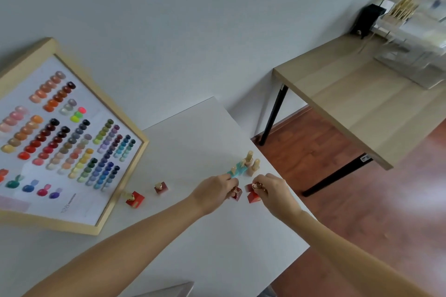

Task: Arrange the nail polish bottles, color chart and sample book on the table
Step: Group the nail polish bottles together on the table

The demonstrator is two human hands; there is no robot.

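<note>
1. Landmark: the framed color chart [65, 137], propped against the wall at the far left of the white table [193, 137]; every position below is given relative to it

2. My left hand [214, 191], well to the right of the chart and near the table's right edge; its fingers are curled round a dark red bottle [237, 193], pinching it near the gold cap; the grasp is partly hidden by the knuckles

3. My right hand [271, 190], just right of the left and farther still from the chart; its fingers pinch the gold cap of a bright red bottle [253, 196], with what looks like a second red bottle touching it, though motion blur leaves that uncertain

4. Cluster just beyond my fingertips, on the side away from the chart's lower corner: two teal bottles [237, 170] and pale beige bottles [252, 164], standing upright and close together

5. Two stray red bottles near the chart's lower right corner: one [134, 198] almost beside the frame, another [160, 187] a little farther to the right

6. Sample book: I cannot identify it; a pale grey corner [173, 289] at the near table edge may or may not belong to it

7. Step in hand, as I judge it: grouping the reds beside the teal and beige cluster

8. Next move calls for setting both held bottles upright against the cluster without knocking the tall caps, then reaching back toward the chart for the two strays
</note>
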